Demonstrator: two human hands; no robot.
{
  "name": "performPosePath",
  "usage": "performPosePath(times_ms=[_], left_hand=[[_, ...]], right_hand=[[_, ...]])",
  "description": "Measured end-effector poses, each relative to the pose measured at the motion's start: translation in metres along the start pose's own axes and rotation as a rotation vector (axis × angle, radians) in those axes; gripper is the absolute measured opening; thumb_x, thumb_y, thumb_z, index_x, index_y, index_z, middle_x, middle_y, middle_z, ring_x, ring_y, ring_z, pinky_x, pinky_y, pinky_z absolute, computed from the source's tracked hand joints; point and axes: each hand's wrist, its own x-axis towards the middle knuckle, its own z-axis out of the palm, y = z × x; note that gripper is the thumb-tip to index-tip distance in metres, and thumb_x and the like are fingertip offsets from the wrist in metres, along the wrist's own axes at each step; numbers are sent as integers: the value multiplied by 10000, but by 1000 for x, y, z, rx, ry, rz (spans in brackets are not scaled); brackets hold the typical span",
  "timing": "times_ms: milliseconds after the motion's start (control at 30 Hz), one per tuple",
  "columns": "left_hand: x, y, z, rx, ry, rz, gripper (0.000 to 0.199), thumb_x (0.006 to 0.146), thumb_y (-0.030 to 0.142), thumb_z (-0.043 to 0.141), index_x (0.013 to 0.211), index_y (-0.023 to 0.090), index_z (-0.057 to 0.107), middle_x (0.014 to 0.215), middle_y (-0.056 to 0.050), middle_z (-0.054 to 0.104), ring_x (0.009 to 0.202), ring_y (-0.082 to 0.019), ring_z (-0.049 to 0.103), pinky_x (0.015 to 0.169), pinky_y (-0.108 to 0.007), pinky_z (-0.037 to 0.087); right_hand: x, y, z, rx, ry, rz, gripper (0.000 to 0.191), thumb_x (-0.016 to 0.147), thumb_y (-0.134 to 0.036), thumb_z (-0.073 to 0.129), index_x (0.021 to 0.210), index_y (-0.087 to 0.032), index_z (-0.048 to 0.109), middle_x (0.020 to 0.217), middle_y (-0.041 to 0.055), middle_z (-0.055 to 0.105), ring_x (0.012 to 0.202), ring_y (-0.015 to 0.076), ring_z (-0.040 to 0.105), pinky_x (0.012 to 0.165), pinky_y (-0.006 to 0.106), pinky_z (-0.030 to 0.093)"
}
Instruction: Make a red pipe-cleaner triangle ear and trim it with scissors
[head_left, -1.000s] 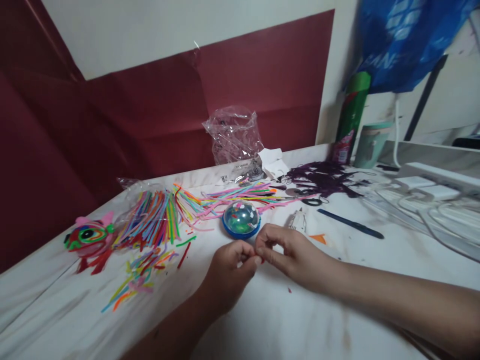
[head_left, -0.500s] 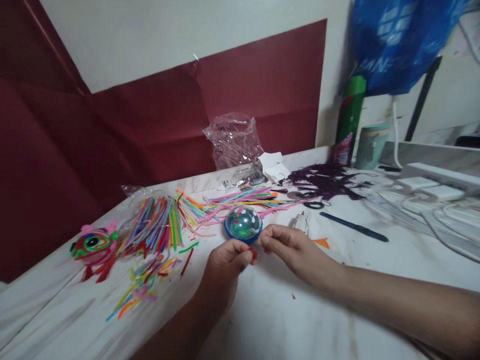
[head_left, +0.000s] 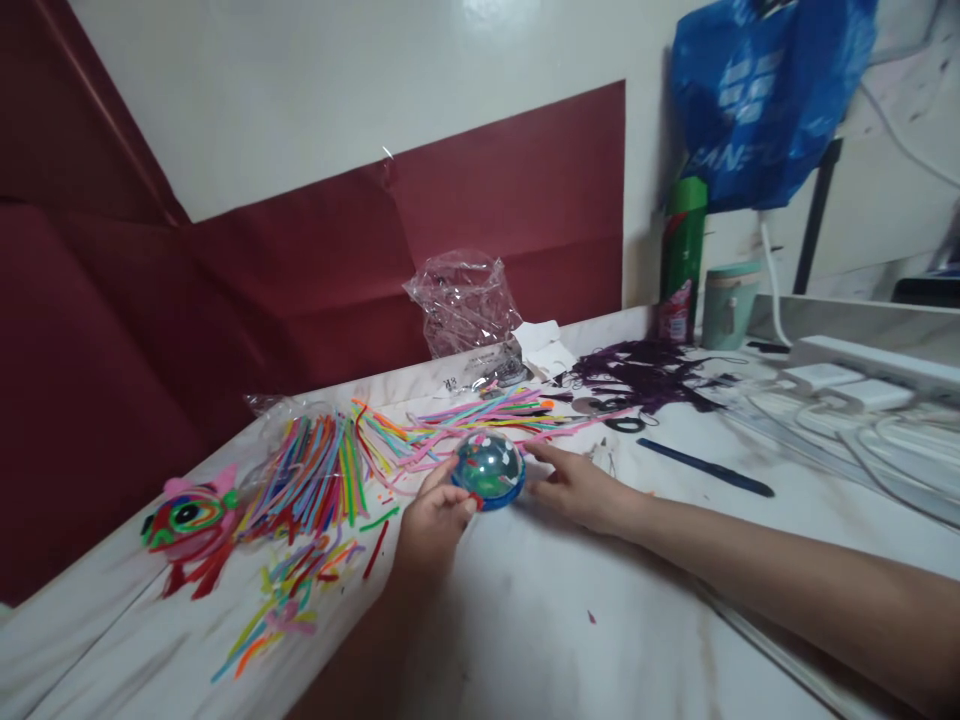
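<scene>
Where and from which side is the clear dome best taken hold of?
Probably by the blue rim, from both sides, where the left hand and right hand are: it rings the base, while the clear dome above is rounded and looks slippery.

Dim, cool light; glare high on white wall [head_left: 405, 80], highlight on clear dome [head_left: 491, 465]; soft blur, edges stretched.
</scene>
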Motion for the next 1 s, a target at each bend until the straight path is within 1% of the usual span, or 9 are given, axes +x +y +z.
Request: performPosePath(times_ms=[100,267,333,400,533,700,767,933,1000], left_hand=[[4,-4,-1,-216,-4,-95,117,677,262,593,619,162,610,1144,-104,596,1156,-257,461,935,-401,367],[10,-6,-5,-572,11,-323,149,616,287,654,627,150,595,914,-86,669,945,-237,588,836,-402,455],[10,-6,-5,-589,79,-346,164,583,280,679,622,146,591,920,-85,663,947,-233,584,837,-388,455],[9,-5,-5,-577,118,-306,175,581,288,683,607,147,583,1044,-93,628,1033,-234,543,862,-359,439],[5,4,-4,-584,-37,-250,174,604,295,674,597,147,583,1222,-95,536,1072,-238,522,878,-344,431],[1,12,-1,-549,-91,-316,232,614,325,665,752,144,624,1063,-129,633,985,-258,575,860,-406,431],[-1,13,1,-439,-58,-231,197,641,314,644,731,140,622,1112,-145,611,1045,-276,544,889,-426,404],[-9,13,3,132,-154,272,65,682,204,597,631,176,627,1273,-111,509,1226,-268,373,1016,-444,250],[-11,13,4,308,-126,412,70,692,183,580,647,192,632,1269,-97,516,1262,-266,312,1026,-461,225]], right_hand=[[-4,-7,-2,106,-81,-107,459,735,-200,503,1189,-134,522,1109,90,613,951,229,579,832,364,458],[-12,-20,-6,243,4,-205,346,767,-179,487,1100,-172,579,1115,74,615,1079,213,528,973,403,368],[-11,-19,-3,313,28,-234,378,753,-155,499,1127,-183,551,1169,77,580,1091,204,520,959,389,393],[-9,-14,1,352,43,-192,452,715,-122,532,1163,-174,513,1209,91,545,1060,204,537,920,373,431],[-4,-5,5,330,10,-89,517,679,-97,561,1189,-131,485,1136,111,577,961,206,578,841,360,473],[-6,-7,-2,85,135,-153,400,734,-275,588,1107,-131,564,1068,119,576,951,217,552,797,346,467],[-6,-8,-4,6,134,-156,387,770,-337,554,1099,-135,572,1000,111,579,883,201,564,777,340,465],[-5,-5,-3,-50,137,-126,360,818,-344,488,1100,-134,567,1001,117,591,870,198,567,801,341,443],[-5,-6,-2,-49,129,-110,383,818,-355,482,1112,-120,556,1001,123,600,862,201,574,777,332,448]])
